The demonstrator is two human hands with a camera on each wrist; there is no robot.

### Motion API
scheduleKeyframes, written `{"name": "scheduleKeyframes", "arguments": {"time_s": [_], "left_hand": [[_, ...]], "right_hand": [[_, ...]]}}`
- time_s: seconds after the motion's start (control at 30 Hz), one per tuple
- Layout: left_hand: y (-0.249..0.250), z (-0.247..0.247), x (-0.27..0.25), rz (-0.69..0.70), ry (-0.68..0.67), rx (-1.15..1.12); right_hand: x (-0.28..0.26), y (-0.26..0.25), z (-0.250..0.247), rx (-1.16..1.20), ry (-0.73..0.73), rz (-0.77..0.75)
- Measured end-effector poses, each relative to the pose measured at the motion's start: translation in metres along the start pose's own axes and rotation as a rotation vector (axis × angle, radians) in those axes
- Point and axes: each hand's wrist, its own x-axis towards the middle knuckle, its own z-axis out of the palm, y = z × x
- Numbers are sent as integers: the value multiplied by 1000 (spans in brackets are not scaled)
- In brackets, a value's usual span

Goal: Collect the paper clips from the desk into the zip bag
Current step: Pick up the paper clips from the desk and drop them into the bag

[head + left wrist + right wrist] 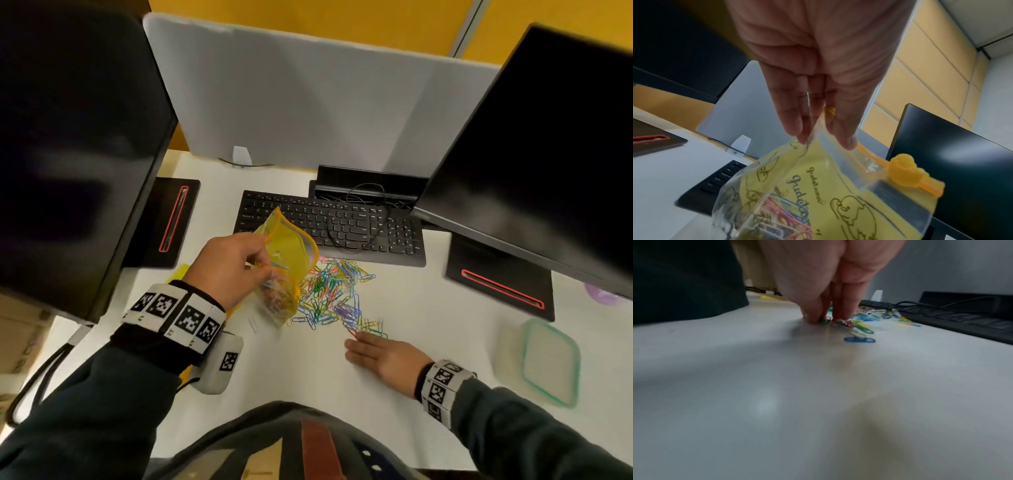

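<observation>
At the far left of the head view a dark monitor [75,137] fills the upper corner, its black base [171,222] with a red-edged slot just below on the white desk [291,370]; left of centre the left hand [229,270] is raised above the desk, thumb and fingers pinching the top edge of the yellow zip bag [291,253] — the left wrist view shows the fingertips [797,129] and thumb closed on the clear strip by the mouth, with the orange slider [904,170] out at the far end of the zip; the bag hangs mouth up and tilted, with a clump of coloured clips already in its lower part [777,216]; behind it, in the middle of the frame, lies a black keyboard [342,222] with a cable across it, backed by a grey divider panel [308,102]; just in front of the keyboard, at centre, the loose paper clips [332,291] are scattered in a many-coloured heap on the desk, touching the bag's lower edge; right of centre and lower, the right hand [383,356] lies flat and low, fingers straight, fingertips [840,313] pressing on a few clips at the near edge of the heap — it grips nothing that can be seen; further right, a clear container with a green rim [548,363] sits near the desk edge; a second dark monitor [548,137] on its own base takes the upper right.
</observation>
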Motion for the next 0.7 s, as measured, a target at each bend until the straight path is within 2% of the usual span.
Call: {"name": "scheduleKeyframes", "arguments": {"time_s": [0.07, 0.13, 0.2, 0.27, 0.4, 0.57, 0.7], "left_hand": [[2, 4, 1, 9, 2, -4], [2, 7, 0, 13, 4, -13], [3, 10, 0, 8, -8, -31], [4, 14, 0, 9, -38, -30], [12, 20, 1, 53, -69, -14], [14, 22, -2, 70, -82, -22], [12, 24, -4, 75, -97, -12]], "right_hand": [[-9, -1, -12, 110, 72, 196], [-14, -8, -25, 341, 127, 552], [-14, -16, -33, 591, -21, 916], [-3, -20, -33, 662, -100, 1058], [32, -21, -31, 686, -48, 1067], [50, -20, -33, 604, 13, 981], [56, -15, -38, 556, -26, 968]]}}
